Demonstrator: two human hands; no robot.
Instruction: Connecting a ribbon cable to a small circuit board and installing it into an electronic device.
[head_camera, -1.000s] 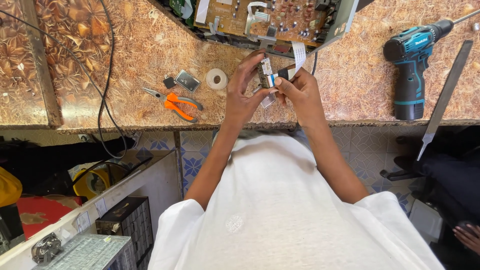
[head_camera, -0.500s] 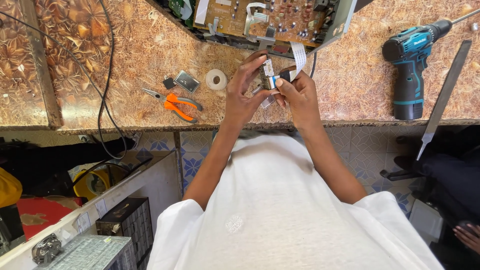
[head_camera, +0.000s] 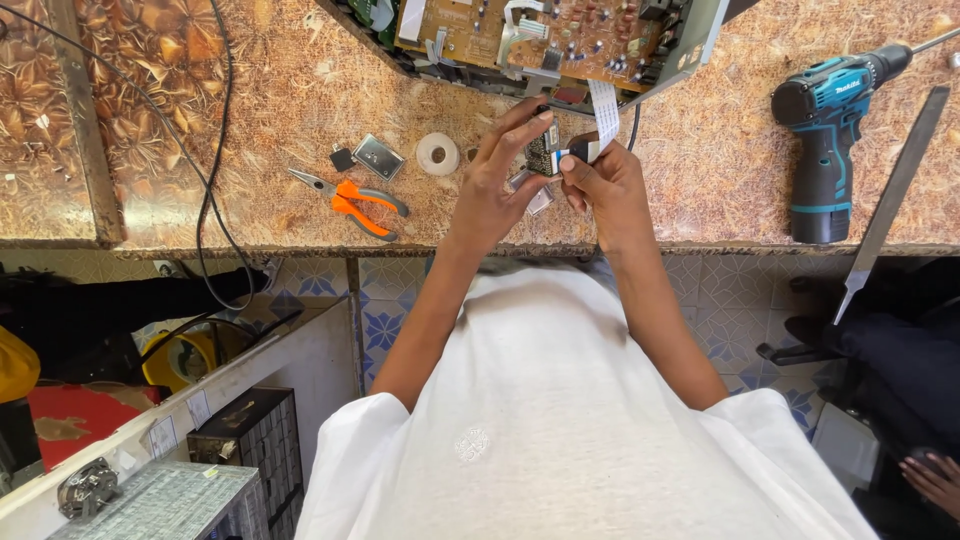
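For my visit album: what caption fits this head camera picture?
Two hands, left hand and right hand, hold a small circuit board and white ribbon cable over a workbench.

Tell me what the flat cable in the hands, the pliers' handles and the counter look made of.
Flat ribbon cable: thin flexible plastic film, white, matte; it curves without creasing. Pliers: bare grey metal jaws, handles sleeved in smooth orange plastic or rubber. Counter: glossy brown patterned surface, probably laminate or polished stone; hard to tell.
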